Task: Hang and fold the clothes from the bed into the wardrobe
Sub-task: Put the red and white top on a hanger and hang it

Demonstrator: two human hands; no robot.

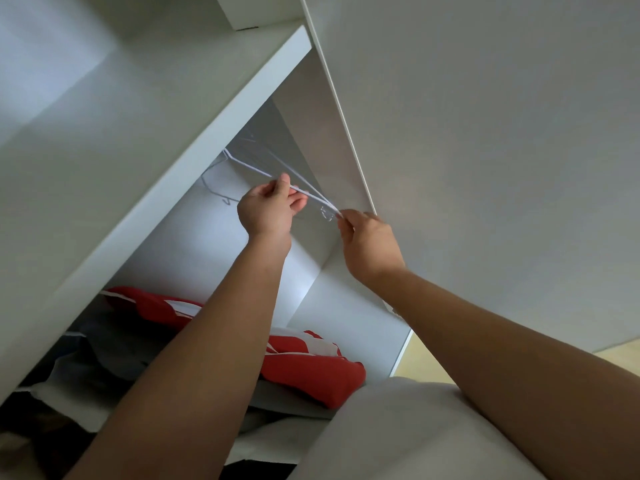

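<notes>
head | left grip (pixel 268 209) pinches wire hanger (pixel 313 196) mid-arm | right grip (pixel 369 244) pinches its near tip | inside wardrobe (pixel 194 161)

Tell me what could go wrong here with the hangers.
1. The white hangers lie bunched, so pulling one with the left hand and right hand may snag or drag others off.
2. A loosened hanger could drop onto the folded red cloth below and rumple it.
</notes>
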